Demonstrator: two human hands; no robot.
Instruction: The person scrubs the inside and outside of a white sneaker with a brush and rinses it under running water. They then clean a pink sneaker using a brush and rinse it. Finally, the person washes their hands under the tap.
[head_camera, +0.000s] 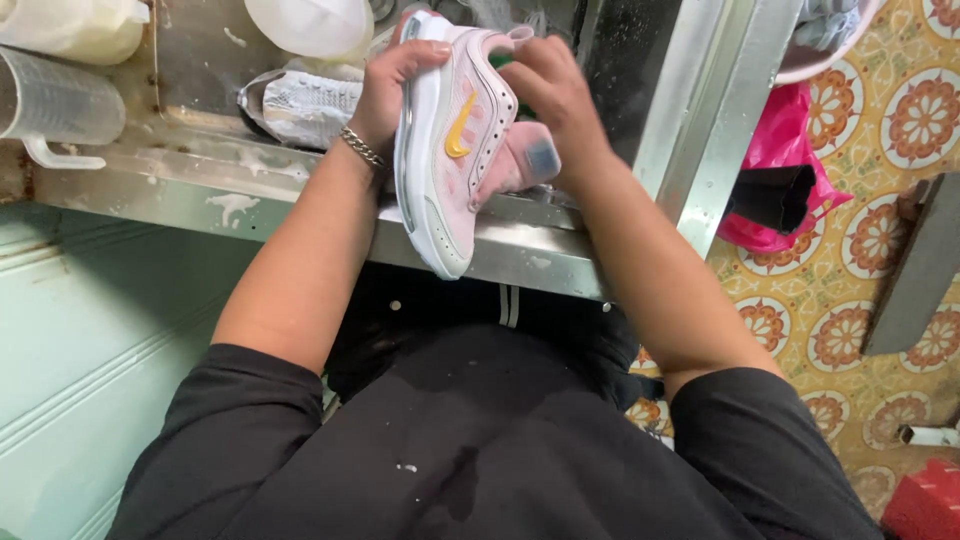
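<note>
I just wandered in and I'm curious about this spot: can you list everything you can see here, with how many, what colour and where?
sneaker: one, pale pink and white with a yellow mark on its side, held on edge over the metal counter
metal counter: one, steel, splashed with white, across the top
measuring jug: one, clear plastic, top left on the counter
crumpled wrapper: one, silvery, behind the left hand
white container: one, top middle, cut off by the edge
pink plastic bag: one, bright pink, on the floor at right
patterned floor tiles: many, orange and cream flowers, right side
red object: one, bottom right corner, kind unclear
bracelet: one, silver chain, on the left wrist
left hand: grips the sneaker's sole
right hand: at the sneaker's upper
</note>
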